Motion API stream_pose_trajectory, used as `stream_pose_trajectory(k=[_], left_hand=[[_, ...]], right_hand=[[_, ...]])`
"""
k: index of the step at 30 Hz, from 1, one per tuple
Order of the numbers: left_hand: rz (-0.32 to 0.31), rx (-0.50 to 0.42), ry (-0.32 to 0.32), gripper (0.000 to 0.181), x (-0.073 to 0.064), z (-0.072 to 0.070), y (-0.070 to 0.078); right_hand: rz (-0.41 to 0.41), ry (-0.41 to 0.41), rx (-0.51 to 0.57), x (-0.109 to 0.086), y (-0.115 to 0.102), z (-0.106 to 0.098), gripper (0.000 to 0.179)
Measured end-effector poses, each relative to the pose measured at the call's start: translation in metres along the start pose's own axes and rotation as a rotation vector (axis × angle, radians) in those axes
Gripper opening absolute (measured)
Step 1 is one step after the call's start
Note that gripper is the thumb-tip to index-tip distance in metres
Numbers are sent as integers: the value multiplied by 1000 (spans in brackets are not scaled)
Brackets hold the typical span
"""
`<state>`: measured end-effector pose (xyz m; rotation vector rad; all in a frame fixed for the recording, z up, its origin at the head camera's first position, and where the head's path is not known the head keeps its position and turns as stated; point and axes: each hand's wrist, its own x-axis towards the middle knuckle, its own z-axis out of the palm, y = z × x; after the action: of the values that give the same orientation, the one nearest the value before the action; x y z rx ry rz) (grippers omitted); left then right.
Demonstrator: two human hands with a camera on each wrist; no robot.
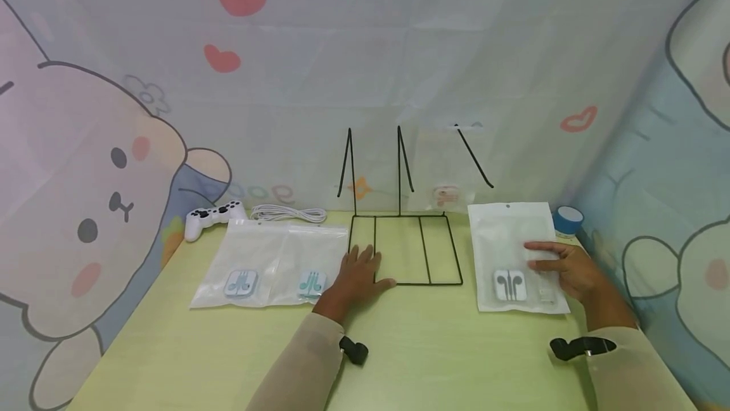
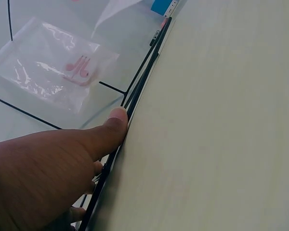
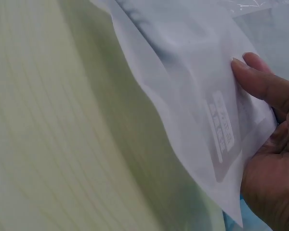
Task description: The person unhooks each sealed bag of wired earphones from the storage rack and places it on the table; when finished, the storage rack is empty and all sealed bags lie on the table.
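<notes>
My right hand (image 1: 578, 275) grips the right edge of a white zip pouch (image 1: 513, 224), its thumb and fingers on the pouch's faces. Grey earphones in a square case (image 1: 509, 285) show through its lower part. In the right wrist view the pouch (image 3: 183, 86) stands tilted above the table, with printed lettering. My left hand (image 1: 356, 275) rests, fingers spread, on the left front of a black wire rack (image 1: 422, 284). Its thumb lies against the front bar in the left wrist view. A clear bag with pink earphones (image 1: 447, 196) hangs from the rack's right hook.
Two white pouches (image 1: 279, 240) with blue and teal earphones lie left of the rack. Behind them are a white game controller (image 1: 213, 218) and a coiled white cable (image 1: 288, 213). A blue-lidded round container (image 1: 568, 220) stands at back right. A printed curtain (image 1: 319, 75) backs the table.
</notes>
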<state>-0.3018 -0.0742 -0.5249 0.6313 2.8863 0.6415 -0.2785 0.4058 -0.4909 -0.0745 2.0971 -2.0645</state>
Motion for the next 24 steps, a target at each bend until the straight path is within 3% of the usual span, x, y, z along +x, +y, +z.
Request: stream_pose_trajectory(k=[5, 13, 24], left_hand=[[-4, -13, -5, 83, 0, -1, 1], [-9, 3, -11, 84, 3, 1, -2], [-1, -3, -3, 83, 0, -1, 2]], right_hand=[[60, 39, -20, 2, 10, -1, 41], [118, 99, -192, 6, 18, 7, 36], [98, 158, -405, 8, 21, 16, 57]])
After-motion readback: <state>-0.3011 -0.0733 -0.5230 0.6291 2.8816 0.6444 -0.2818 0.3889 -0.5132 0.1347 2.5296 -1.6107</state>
